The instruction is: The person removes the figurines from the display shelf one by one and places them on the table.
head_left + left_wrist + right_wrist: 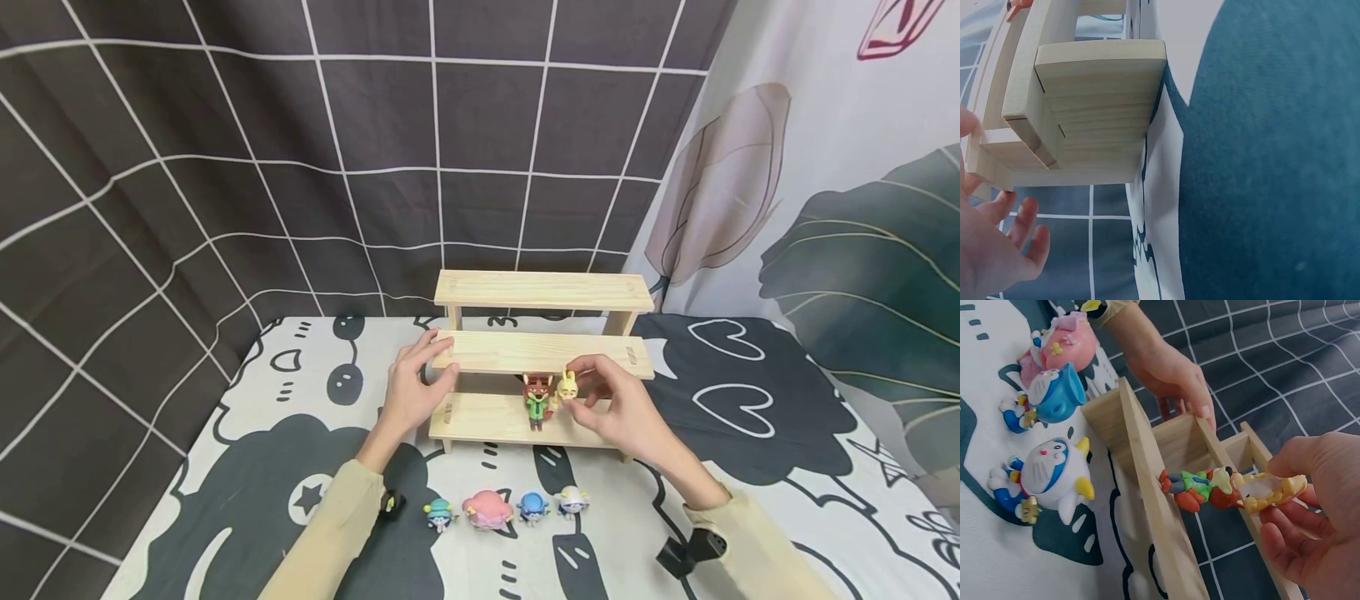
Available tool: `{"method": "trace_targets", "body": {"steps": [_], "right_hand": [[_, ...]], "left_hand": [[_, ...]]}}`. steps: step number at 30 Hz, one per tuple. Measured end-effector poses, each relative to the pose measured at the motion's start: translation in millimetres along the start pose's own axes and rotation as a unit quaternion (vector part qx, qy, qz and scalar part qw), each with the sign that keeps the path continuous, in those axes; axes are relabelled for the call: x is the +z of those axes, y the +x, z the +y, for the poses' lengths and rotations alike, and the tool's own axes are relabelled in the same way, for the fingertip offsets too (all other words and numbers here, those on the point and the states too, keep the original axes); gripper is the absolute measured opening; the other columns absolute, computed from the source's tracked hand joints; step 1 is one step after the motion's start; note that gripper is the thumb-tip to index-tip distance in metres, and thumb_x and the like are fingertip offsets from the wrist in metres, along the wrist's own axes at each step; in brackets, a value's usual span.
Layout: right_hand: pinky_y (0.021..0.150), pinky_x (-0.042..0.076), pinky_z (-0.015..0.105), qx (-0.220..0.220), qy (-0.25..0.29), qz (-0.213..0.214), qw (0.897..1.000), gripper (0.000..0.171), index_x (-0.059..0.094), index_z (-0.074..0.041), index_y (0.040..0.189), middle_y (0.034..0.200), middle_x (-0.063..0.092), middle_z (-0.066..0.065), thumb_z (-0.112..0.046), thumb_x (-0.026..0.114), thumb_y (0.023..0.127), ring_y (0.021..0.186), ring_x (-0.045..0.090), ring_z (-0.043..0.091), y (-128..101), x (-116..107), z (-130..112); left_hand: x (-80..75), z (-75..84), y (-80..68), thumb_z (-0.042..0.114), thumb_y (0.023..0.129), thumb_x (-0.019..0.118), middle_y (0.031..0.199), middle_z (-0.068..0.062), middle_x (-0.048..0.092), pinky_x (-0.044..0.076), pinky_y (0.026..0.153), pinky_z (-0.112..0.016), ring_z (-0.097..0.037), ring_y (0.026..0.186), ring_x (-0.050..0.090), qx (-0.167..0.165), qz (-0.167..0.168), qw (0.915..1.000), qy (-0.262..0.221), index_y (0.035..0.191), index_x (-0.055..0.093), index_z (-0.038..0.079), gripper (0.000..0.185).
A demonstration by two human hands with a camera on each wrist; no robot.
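Head view: yellow rabbit fig (567,384) pinched in R hand (618,412).

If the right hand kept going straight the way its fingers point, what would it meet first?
Probably the fox figurine in the green shirt on the wooden stepped shelf's lowest step: the right hand pinches the small yellow rabbit figurine just beside it, pointing left. Depth is uncertain.

Just by the left hand (408,392), a pale wood shelf (540,353) is showing its light grain. The right hand (618,408) is pinching a yellow rabbit (567,385); beside it an orange fox (536,400) is wearing green. Nearer the sleeves, teal (438,515), pink (487,508), blue (532,507) and white (572,501) figures are lying on a white cloth (750,500) with dark cartoon prints. Behind, a dark curtain (300,167) is showing white grid lines.
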State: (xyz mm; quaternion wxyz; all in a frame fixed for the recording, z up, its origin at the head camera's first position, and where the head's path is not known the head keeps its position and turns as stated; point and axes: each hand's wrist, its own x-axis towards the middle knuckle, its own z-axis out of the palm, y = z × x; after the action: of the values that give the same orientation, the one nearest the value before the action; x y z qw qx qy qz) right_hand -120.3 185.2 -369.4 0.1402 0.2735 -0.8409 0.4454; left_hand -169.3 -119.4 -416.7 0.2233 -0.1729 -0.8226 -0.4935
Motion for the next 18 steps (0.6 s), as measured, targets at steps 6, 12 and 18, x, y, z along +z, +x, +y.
{"method": "trace_targets", "body": {"steps": [6,12,18], "right_hand": [[0.064,0.053,0.029,0.007,-0.002,-0.001,1.0,0.046,0.061,0.0,0.114,0.103,0.067,0.007,0.012,0.08,0.074,0.082,0.064,0.018,-9.5,-0.8,1.2],[0.063,0.054,0.029,-0.019,-0.001,0.004,1.0,0.05,0.061,0.001,0.115,0.105,0.067,0.009,0.013,0.082,0.071,0.086,0.064,0.018,-16.4,0.7,2.4],[0.062,0.054,0.028,-0.022,-0.002,0.002,1.0,0.049,0.061,0.001,0.113,0.104,0.066,0.008,0.015,0.08,0.07,0.086,0.063,0.015,-21.7,0.4,5.8]], "left_hand": [[-0.4,0.2,0.3,0.013,0.085,0.075,0.141,-0.022,0.054,0.046,0.097,-0.054,-0.039,0.122,0.052,-0.001,0.0,1.0,0.001,0.123,0.071,0.005,0.039],[-0.7,0.1,-0.2,0.012,0.085,0.075,0.143,-0.019,0.054,0.046,0.098,-0.054,-0.038,0.122,0.052,-0.007,-0.003,1.0,0.0,0.123,0.071,0.006,0.039],[-0.7,0.3,-0.2,0.012,0.085,0.075,0.142,-0.02,0.054,0.044,0.098,-0.055,-0.038,0.123,0.052,-0.007,-0.002,1.0,-0.001,0.123,0.071,0.006,0.039]]}}
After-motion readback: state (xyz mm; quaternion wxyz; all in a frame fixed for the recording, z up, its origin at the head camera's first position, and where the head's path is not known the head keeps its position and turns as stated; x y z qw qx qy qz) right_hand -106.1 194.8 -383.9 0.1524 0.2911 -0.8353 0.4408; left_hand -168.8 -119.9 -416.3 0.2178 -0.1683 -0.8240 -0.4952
